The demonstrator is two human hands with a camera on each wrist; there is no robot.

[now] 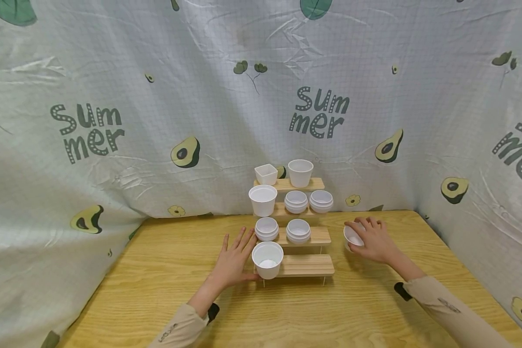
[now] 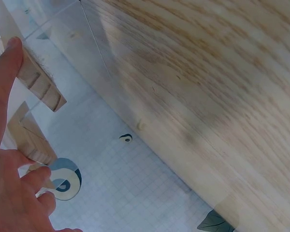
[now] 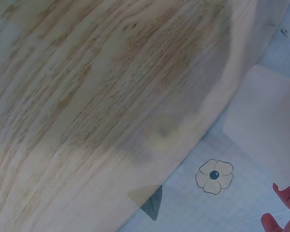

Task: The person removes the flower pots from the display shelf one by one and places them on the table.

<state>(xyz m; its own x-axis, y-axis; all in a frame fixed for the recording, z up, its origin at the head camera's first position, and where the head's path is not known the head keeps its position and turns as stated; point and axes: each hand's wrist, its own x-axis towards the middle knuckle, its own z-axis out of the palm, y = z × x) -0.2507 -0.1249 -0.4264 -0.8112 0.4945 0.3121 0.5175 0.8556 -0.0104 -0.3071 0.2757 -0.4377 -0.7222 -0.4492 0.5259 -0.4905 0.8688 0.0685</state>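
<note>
My right hand [image 1: 376, 244] grips a white cup [image 1: 352, 235] to the right of a wooden tiered stand [image 1: 306, 265]. In the right wrist view that cup [image 3: 266, 123] fills the right edge, with fingertips [image 3: 286, 195] below it. My left hand [image 1: 231, 265] is spread along the stand's left side, its thumb by the lowest tier. The left wrist view has the thumb [image 2: 5, 72] against a shelf end [image 2: 43, 87]. On the lowest tier's left end stands a white cup with white contents [image 1: 268, 261]. Two round white bowls [image 1: 266, 228] sit one tier up.
The third tier carries a tall white cup [image 1: 263, 200] and two round bowls [image 1: 321, 201]. Up top are a square white cup [image 1: 266, 174] and a round one [image 1: 300, 173]. A printed cloth [image 1: 226, 121] hangs behind the wooden table [image 1: 165, 261] and along both sides.
</note>
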